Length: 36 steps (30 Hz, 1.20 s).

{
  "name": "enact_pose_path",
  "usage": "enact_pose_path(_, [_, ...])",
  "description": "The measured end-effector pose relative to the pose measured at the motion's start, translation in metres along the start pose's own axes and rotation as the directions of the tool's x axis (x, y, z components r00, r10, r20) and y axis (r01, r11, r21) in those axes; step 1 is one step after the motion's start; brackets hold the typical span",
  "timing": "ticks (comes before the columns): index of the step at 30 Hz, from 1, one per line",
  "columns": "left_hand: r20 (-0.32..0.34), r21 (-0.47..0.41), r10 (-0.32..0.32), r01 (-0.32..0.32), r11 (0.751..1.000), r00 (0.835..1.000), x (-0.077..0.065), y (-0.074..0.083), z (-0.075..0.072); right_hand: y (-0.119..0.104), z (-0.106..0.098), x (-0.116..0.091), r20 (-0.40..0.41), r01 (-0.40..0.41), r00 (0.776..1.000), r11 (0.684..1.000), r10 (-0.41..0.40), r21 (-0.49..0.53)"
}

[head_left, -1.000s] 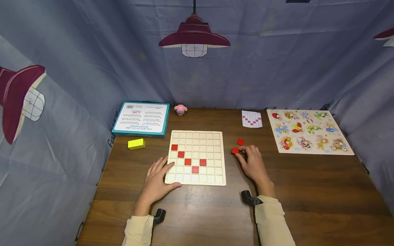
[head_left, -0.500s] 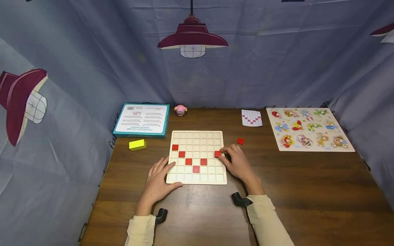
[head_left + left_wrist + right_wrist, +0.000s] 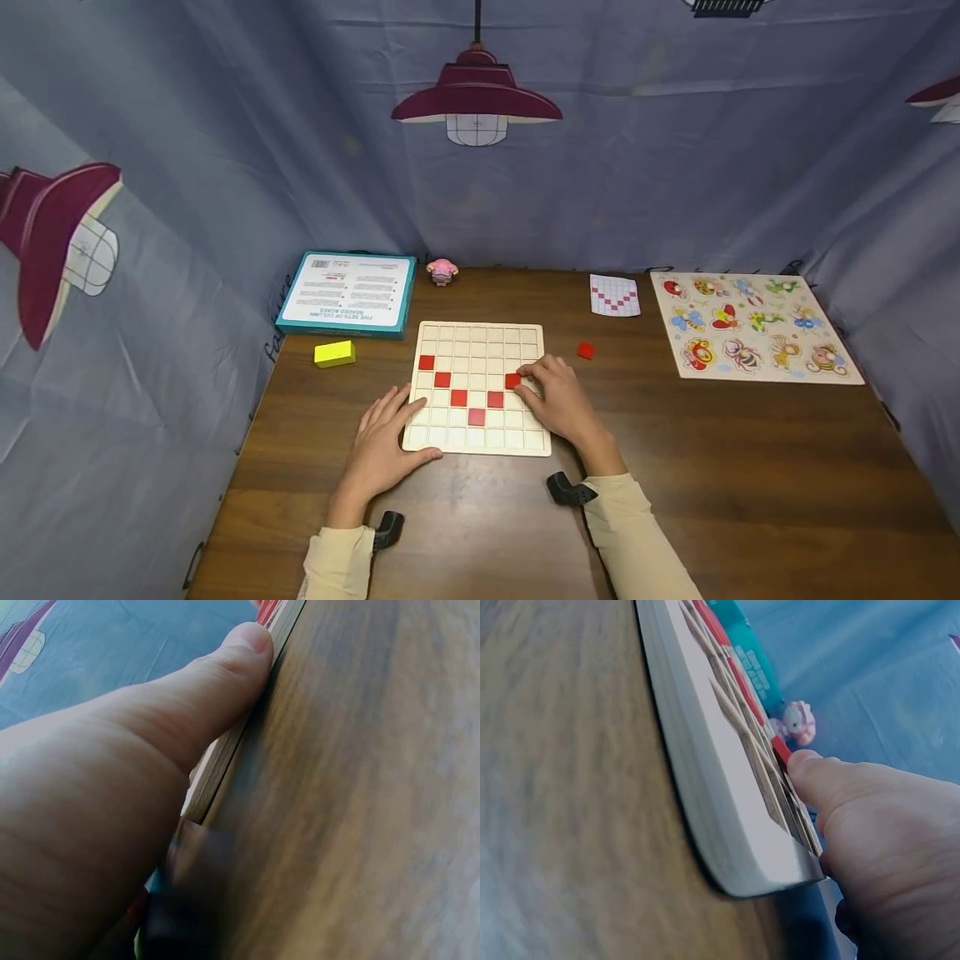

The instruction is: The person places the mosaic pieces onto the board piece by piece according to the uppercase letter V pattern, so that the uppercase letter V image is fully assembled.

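A wooden grid board [image 3: 480, 342] lies on the table, with several red square tiles [image 3: 459, 398] set in its cells in a slanting line that turns upward. My right hand [image 3: 564, 402] reaches over the board's right edge, thumb and fingertips pinching a red tile [image 3: 513, 381] at a cell up and right of the others. In the right wrist view the thumb meets that tile low over the grid. My left hand [image 3: 384, 429] rests at the board's lower left corner with fingers spread; its thumb [image 3: 244, 656] lies along the near edge. One loose red tile [image 3: 586, 351] lies right of the board.
A pattern card [image 3: 614, 296] and a wooden insect puzzle [image 3: 757, 327] lie at the back right. At the back left are a teal-edged box [image 3: 347, 293], a yellow block [image 3: 334, 354] and a small pink figure [image 3: 442, 271]. A curtain hangs behind the table.
My right hand has carried one red tile from the table beside the board leftward to a cell in the grid. The left hand has stayed at the board's corner.
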<state>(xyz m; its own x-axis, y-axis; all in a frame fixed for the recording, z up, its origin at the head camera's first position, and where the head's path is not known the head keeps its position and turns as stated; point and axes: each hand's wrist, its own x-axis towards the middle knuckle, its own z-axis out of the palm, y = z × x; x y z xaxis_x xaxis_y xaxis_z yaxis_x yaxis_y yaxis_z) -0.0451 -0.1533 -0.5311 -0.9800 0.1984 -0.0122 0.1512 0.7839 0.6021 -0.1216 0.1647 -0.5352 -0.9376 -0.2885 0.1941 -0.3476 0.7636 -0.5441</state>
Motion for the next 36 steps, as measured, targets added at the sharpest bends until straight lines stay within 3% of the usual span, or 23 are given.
enact_pose_path(15, [-0.003,-0.012,0.001,-0.001,1.000,1.000,0.0009,0.0023,0.0012,-0.0016,-0.0042,-0.0026,-0.011,0.010,1.000,1.000,-0.010,0.024])
enact_pose_path(22, [0.002,-0.012,-0.003,0.003,1.000,1.000,0.0008,0.0022,0.0013,-0.0040,-0.0037,-0.0036,-0.008,-0.029,1.000,0.999,0.030,0.043])
enact_pose_path(33, [0.000,-0.007,-0.015,0.015,1.000,1.000,0.0011,0.0026,-0.0013,-0.0046,0.0000,-0.0020,-0.044,-0.028,0.999,0.998,0.030,0.060])
enact_pose_path(36, [0.004,-0.002,-0.010,0.010,1.000,1.000,0.0010,0.0025,0.0004,-0.0020,-0.0036,-0.0049,-0.097,-0.013,0.995,0.995,0.023,0.099])
